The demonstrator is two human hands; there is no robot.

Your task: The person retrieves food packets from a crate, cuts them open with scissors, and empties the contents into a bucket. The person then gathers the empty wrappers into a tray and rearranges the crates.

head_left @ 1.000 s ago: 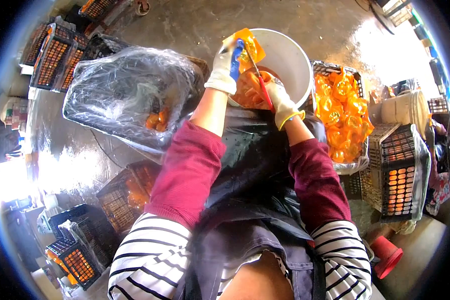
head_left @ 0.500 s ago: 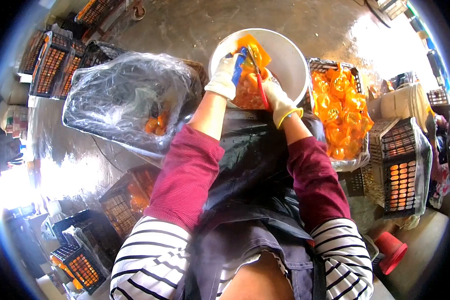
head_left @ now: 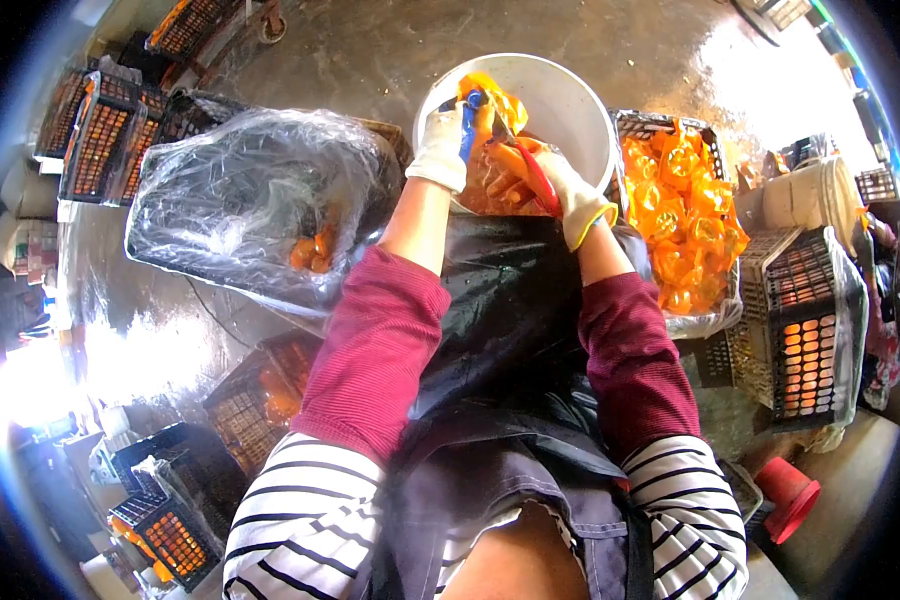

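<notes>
Over a white bucket (head_left: pixel 595 110), my left hand (head_left: pixel 448 140), in a white glove with blue on it, is closed on an orange packet (head_left: pixel 502 97). My right hand (head_left: pixel 562 185), gloved in white with a yellow cuff, is closed round red-handled scissors (head_left: pixel 540 182). The blades point up and left toward the packet; their tips are hard to make out. Reddish-orange contents (head_left: pixel 490 185) lie in the bucket beneath both hands.
Right of the bucket stands a crate of orange packets (head_left: pixel 685 200). A plastic-covered crate (head_left: pixel 250 200) is on the left. Stacked crates (head_left: pixel 805 320), a pale bucket (head_left: pixel 810 198) and a red container (head_left: pixel 788 495) are farther right.
The orange packet has become more crumpled in my left hand. The scissors have turned, their handles now farther right, and my right hand has shifted slightly. The view has shifted slightly.
</notes>
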